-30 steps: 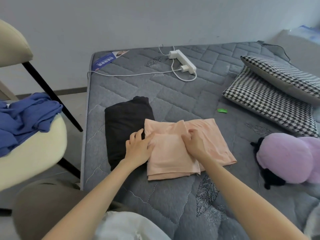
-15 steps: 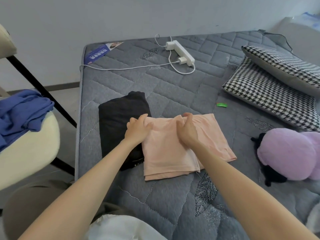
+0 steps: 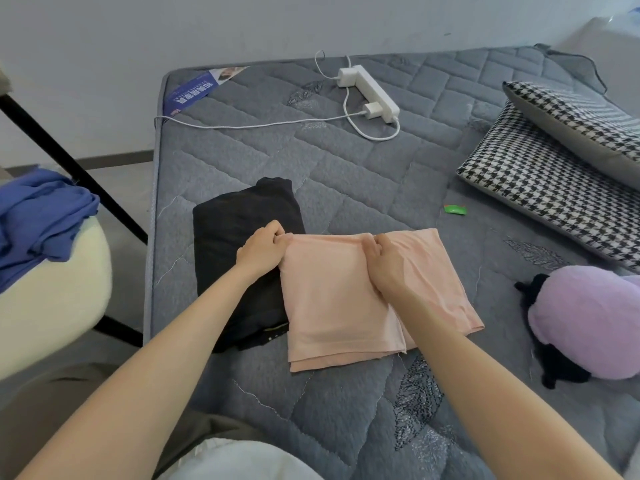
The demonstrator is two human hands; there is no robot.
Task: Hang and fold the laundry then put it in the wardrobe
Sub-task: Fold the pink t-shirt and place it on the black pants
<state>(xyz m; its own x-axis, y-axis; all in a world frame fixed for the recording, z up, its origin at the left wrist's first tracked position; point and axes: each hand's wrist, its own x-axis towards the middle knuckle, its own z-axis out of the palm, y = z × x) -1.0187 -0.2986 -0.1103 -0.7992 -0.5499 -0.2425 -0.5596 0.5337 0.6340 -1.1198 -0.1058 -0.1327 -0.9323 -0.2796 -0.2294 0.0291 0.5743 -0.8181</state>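
Peach garment (image 3: 349,299) lying part-folded on grey quilted mattress (image 3: 263,150), left edge overlapping black folded garment (image 3: 239,237). Left hand (image 3: 261,251) pinching far left corner of peach garment, fingers curled closed. Right hand (image 3: 388,263) gripping far edge near middle, fingers bunching cloth. Blue garment (image 3: 38,216) resting on cream chair (image 3: 52,299), left of mattress.
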